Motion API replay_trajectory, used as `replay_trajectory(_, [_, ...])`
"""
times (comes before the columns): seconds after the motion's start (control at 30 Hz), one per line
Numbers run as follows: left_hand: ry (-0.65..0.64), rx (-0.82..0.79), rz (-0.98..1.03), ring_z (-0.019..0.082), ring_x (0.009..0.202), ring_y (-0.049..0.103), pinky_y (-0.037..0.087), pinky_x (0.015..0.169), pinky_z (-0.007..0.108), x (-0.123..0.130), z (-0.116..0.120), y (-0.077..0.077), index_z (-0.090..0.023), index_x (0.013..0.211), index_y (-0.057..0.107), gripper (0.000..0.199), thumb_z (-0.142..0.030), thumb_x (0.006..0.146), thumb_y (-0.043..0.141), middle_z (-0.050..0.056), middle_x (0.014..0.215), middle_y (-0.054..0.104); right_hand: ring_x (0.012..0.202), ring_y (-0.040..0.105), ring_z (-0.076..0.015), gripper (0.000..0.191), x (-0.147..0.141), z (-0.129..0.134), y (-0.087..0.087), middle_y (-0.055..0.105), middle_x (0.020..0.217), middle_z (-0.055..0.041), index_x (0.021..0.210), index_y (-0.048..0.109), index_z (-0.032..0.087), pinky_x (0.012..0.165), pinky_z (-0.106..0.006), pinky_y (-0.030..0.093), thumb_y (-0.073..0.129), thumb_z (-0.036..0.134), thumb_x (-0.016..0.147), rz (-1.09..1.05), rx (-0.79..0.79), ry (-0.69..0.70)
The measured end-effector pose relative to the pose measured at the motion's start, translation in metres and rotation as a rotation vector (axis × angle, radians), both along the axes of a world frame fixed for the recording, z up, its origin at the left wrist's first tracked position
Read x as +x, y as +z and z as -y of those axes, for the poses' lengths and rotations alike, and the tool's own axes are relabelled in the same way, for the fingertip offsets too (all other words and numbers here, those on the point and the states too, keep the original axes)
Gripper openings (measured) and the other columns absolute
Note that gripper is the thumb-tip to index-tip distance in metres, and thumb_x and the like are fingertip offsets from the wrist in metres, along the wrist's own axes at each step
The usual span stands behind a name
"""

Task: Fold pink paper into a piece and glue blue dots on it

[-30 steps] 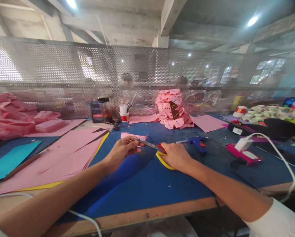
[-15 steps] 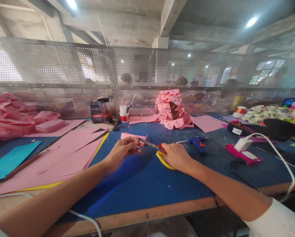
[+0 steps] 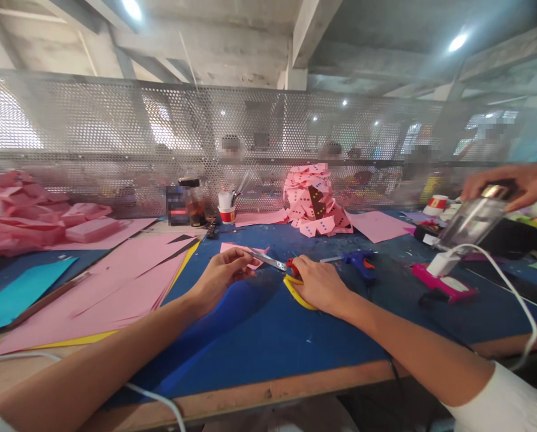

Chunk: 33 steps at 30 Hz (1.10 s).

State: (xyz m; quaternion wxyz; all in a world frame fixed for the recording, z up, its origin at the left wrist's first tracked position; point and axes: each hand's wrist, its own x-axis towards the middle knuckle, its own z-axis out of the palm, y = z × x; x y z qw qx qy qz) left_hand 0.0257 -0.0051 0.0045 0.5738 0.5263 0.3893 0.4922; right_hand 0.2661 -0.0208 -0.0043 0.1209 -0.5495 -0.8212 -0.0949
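Observation:
My right hand (image 3: 320,282) is closed round the handles of a pair of scissors (image 3: 300,293), yellow and red, above the blue tabletop. The metal blades point left, and their tips reach the fingers of my left hand (image 3: 225,270). That left hand is closed in a pinch at the blade tips; whatever it grips is too small or hidden to name. Just behind its fingers shows a piece of pink paper (image 3: 261,257); whether it is held or lies on the table, I cannot tell. A blue glue gun (image 3: 360,264) lies right of my right hand.
Pink sheets (image 3: 128,282) lie at left, near a blue-green strip (image 3: 29,288) and folded pink pieces (image 3: 20,210). A dotted pink paper pile (image 3: 313,201) stands at the back. At right, another person's hand (image 3: 536,183) holds a clear bottle (image 3: 470,222) above a pink power strip (image 3: 443,282).
Another person's hand with a clear bottle has come into view at the right. The scissor blades have shifted slightly near my left fingers; my hands are otherwise almost unmoved.

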Motion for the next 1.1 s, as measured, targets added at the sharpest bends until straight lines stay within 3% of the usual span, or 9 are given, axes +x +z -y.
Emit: replay_trajectory(1.1, [-0.025, -0.004, -0.016, 0.011, 0.070, 0.064, 0.048, 0.070, 0.025, -0.0005, -0.0045, -0.0051, -0.015, 0.085, 0.066, 0.023, -0.034, 0.079, 0.078, 0.005, 0.092, 0.075, 0.080, 0.074, -0.0288, 0.031, -0.0016, -0.0002, 0.0024, 0.076, 0.085, -0.0087, 0.098, 0.063, 0.021, 0.066, -0.030, 0.045, 0.048, 0.048, 0.093, 0.055, -0.039, -0.034])
